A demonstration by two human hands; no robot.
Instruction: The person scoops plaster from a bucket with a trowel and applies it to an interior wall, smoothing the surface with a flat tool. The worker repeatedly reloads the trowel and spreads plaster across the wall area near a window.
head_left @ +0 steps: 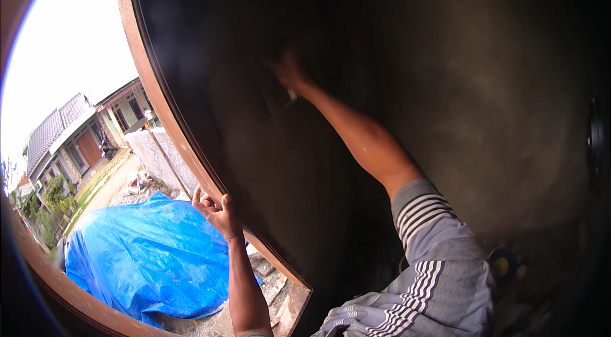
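My left hand [217, 213] touches the inner edge of a brown wooden window frame [207, 181]. Its thumb and bent fingers are apart, with nothing seen between them. Up and to the right, my right arm reaches across a dark wall surface [254, 165]. At its end my right hand [294, 73] is smeared by motion and looks closed. A small pale bit [291, 94] sticks out below that hand, perhaps the end of a handle; shadow and blur hide the rest of what it holds.
Outside the opening, a blue tarp [153, 248] covers a heap, with rubble around it. Beyond lie a grey low wall [162, 155], a pole [168, 162] and houses [83, 140]. At the lower right, a round blue and yellow thing [503, 264] sits in shadow.
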